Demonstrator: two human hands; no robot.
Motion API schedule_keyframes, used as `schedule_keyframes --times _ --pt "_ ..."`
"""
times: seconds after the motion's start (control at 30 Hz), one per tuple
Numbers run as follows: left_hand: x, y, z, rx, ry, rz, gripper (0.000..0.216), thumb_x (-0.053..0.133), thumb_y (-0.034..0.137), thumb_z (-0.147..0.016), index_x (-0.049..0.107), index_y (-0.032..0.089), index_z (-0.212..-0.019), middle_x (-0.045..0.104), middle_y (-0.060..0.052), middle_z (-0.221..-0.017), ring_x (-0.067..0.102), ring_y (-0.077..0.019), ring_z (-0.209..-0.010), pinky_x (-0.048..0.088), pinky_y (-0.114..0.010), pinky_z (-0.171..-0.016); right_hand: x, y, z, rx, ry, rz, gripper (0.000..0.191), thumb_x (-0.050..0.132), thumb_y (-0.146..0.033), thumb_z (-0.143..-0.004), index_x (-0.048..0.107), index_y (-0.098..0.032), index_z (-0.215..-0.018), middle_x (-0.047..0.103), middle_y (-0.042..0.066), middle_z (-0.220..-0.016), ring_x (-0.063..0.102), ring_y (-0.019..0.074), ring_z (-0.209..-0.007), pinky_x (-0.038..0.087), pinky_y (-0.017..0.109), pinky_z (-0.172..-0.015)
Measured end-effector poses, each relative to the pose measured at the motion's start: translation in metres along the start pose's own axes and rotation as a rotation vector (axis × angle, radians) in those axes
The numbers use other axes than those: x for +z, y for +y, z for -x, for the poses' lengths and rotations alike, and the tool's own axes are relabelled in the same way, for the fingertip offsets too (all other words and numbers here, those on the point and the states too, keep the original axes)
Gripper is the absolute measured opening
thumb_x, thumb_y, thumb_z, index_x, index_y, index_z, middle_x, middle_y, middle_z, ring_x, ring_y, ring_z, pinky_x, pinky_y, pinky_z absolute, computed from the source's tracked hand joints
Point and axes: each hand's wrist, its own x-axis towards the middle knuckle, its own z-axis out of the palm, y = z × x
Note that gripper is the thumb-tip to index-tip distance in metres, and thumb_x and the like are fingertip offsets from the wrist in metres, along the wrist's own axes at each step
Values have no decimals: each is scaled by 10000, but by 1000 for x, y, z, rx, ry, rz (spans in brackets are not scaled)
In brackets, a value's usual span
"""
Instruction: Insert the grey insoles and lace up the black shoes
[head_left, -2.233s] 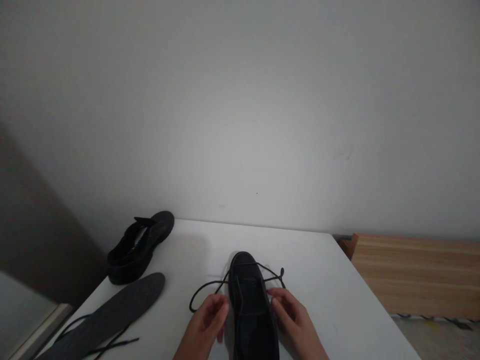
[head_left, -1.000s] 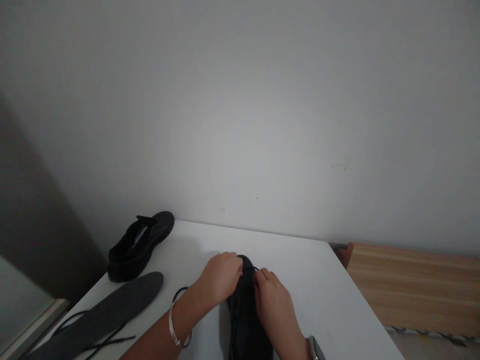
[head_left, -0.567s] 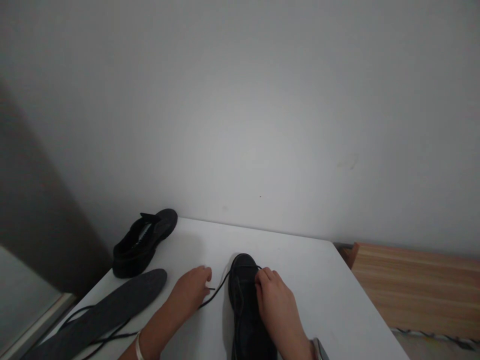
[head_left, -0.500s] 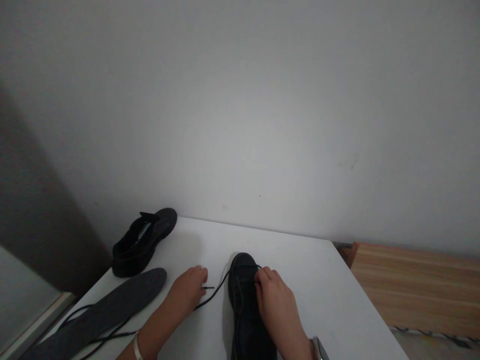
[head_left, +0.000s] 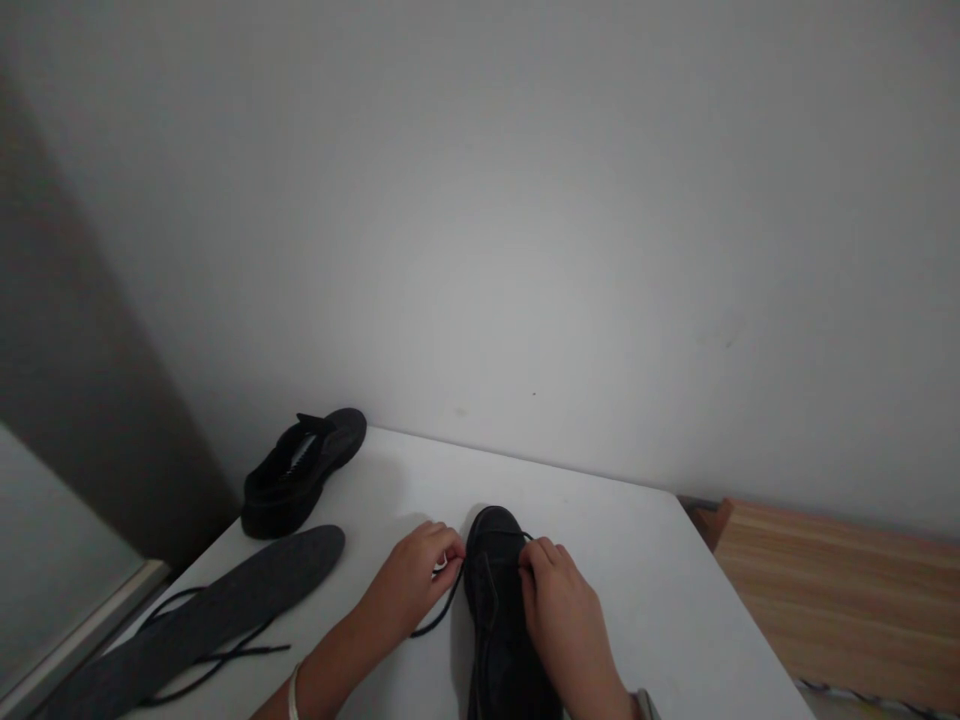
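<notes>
A black shoe (head_left: pixel 499 610) stands on the white table (head_left: pixel 645 590), toe pointing away from me. My left hand (head_left: pixel 412 580) is closed in a pinch on the black shoelace (head_left: pixel 442 610) just left of the toe. The lace hangs in a loop below the fingers. My right hand (head_left: pixel 559 610) rests on the right side of the shoe, fingers curled onto the lace near the front eyelets.
A second black shoe (head_left: pixel 304 470) lies at the table's back left. A dark grey insole (head_left: pixel 217 610) with a loose black lace (head_left: pixel 202 665) lies at the front left. A wooden surface (head_left: pixel 840 600) sits to the right, below table height. A plain wall is behind.
My left hand drew the lace out to the left, then came back close to the toe, still pinching it. My right hand stayed on the shoe.
</notes>
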Motion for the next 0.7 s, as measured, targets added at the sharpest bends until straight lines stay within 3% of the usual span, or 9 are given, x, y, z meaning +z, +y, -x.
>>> schedule_keyframes --times 0.3,0.7 --pt "-1 9 -1 -25 150 183 115 489 145 -796 592 185 -764 614 -17 -715 573 -172 -669 423 -257 -627 3 0 1 1 32 11 237 513 -3 -922 637 -199 -872 690 52 -903 650 250 -866 487 340 -720" --pt "8 4 0 -40 148 265 99 493 156 -754 584 192 -739 581 5 -670 549 -159 -631 404 -248 -590 0 -1 1 -4 38 -2 238 508 5 -912 630 -195 -870 686 45 -895 649 242 -862 478 334 -711"
